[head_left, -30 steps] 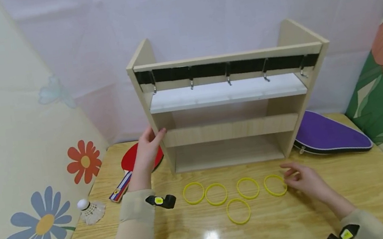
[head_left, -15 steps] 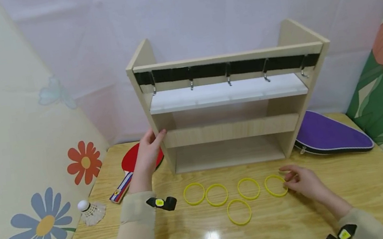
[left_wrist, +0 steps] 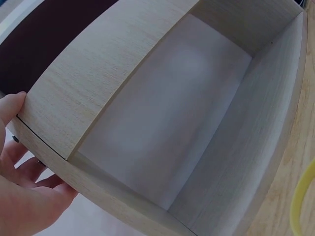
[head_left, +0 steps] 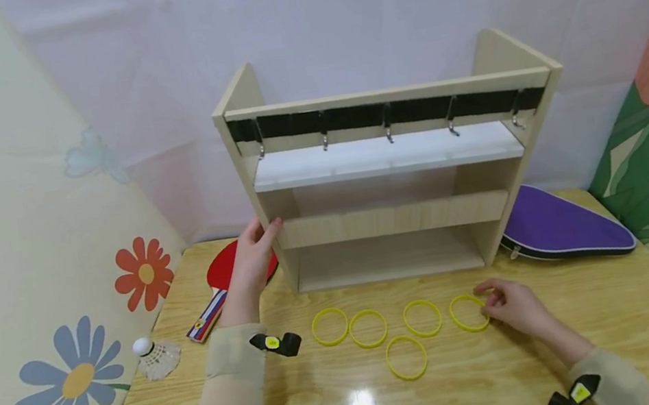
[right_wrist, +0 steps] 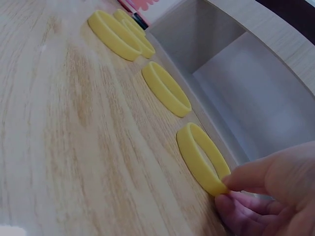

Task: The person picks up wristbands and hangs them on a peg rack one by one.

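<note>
A pale wooden shelf unit (head_left: 392, 220) stands at the back of the table, with a row of metal hooks (head_left: 388, 135) on a black strip near its top. My left hand (head_left: 251, 254) grips the unit's left side panel; in the left wrist view the thumb lies on the front and the fingers go round the outside. On the table before the unit lie several yellow silicone wristbands (head_left: 409, 376). The rightmost wristband (right_wrist: 192, 147) has its near edge pinched between the thumb and finger of my right hand (head_left: 516, 305), and it still lies on the tabletop.
Left of the unit lies a red table tennis bat (head_left: 224, 266), partly behind my left arm. A shuttlecock (head_left: 157, 359) sits near the left table edge. To the unit's right is a purple bat case (head_left: 564, 224). Printed fabric walls (head_left: 2, 171) bound the table.
The head view has shifted very slightly. Both hands stay almost where they were, the left on the shelf unit and the right at the rightmost wristband.
</note>
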`<action>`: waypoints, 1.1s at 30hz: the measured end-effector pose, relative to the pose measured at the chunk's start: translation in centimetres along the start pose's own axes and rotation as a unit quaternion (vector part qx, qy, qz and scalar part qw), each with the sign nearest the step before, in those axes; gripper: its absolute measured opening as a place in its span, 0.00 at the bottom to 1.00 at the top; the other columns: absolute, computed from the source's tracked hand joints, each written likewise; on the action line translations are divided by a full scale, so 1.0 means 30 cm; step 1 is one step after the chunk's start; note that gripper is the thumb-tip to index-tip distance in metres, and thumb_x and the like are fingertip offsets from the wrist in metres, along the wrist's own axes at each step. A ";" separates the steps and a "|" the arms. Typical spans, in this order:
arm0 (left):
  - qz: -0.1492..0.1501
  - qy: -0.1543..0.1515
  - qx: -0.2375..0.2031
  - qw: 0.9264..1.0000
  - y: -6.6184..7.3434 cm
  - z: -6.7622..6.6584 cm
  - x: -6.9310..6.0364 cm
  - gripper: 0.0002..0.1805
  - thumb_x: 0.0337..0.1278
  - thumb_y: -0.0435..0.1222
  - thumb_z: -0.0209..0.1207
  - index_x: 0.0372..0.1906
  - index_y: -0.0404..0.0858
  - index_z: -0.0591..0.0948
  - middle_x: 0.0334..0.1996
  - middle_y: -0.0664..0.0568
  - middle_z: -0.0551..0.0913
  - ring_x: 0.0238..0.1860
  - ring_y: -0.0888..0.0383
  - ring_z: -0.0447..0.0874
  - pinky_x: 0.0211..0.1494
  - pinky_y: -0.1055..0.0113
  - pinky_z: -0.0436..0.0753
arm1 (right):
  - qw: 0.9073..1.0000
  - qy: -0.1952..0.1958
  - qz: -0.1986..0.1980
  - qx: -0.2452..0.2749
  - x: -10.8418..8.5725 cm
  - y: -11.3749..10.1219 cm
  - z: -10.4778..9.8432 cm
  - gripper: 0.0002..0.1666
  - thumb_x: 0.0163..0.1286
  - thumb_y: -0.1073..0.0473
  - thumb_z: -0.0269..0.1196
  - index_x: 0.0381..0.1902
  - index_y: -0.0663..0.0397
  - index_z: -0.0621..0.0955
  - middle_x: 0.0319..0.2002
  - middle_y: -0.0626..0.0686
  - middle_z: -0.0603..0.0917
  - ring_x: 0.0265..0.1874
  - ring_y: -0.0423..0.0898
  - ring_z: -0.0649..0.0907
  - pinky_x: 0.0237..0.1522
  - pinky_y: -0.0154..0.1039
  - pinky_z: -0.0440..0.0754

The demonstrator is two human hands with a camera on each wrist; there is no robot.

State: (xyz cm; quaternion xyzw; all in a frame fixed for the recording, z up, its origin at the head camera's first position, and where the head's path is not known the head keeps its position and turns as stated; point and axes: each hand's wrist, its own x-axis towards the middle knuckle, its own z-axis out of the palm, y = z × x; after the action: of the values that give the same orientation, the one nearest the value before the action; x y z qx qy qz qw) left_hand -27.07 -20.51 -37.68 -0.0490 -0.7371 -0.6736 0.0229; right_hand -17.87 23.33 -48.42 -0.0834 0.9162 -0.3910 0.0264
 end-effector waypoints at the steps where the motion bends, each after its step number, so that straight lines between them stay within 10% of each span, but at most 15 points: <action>1: -0.001 0.000 -0.002 1.000 0.001 0.000 0.000 0.32 0.73 0.44 0.52 0.76 0.42 0.60 0.71 0.43 0.66 0.68 0.48 0.65 0.74 0.50 0.64 | 1.000 -0.001 0.001 -0.001 0.001 -0.002 -0.001 0.19 0.57 0.69 0.69 0.48 0.66 0.82 0.25 0.50 0.82 0.20 0.38 0.77 0.22 0.31 0.76; 16: -0.012 0.002 -0.021 1.000 0.001 0.004 -0.006 0.32 0.73 0.45 0.51 0.77 0.45 0.59 0.72 0.45 0.64 0.68 0.48 0.63 0.74 0.50 0.64 | 0.997 -0.025 0.035 0.062 0.006 -0.008 -0.016 0.18 0.58 0.71 0.67 0.48 0.69 0.81 0.26 0.52 0.82 0.20 0.42 0.81 0.24 0.34 0.81; 33: 0.006 0.021 -0.035 0.999 -0.014 0.014 -0.002 0.29 0.73 0.42 0.51 0.75 0.45 0.64 0.67 0.43 0.69 0.60 0.54 0.70 0.69 0.53 0.69 | 0.970 -0.086 0.084 0.211 0.016 -0.029 -0.054 0.25 0.65 0.71 0.61 0.59 0.79 0.72 0.32 0.53 0.83 0.26 0.40 0.83 0.32 0.35 0.85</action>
State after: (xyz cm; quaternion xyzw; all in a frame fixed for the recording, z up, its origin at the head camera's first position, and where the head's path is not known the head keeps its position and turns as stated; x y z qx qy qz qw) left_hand -27.03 -20.13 -38.14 -0.0403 -0.7119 -0.7000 0.0409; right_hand -18.42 23.81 -46.67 -0.0322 0.8109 -0.5635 0.1544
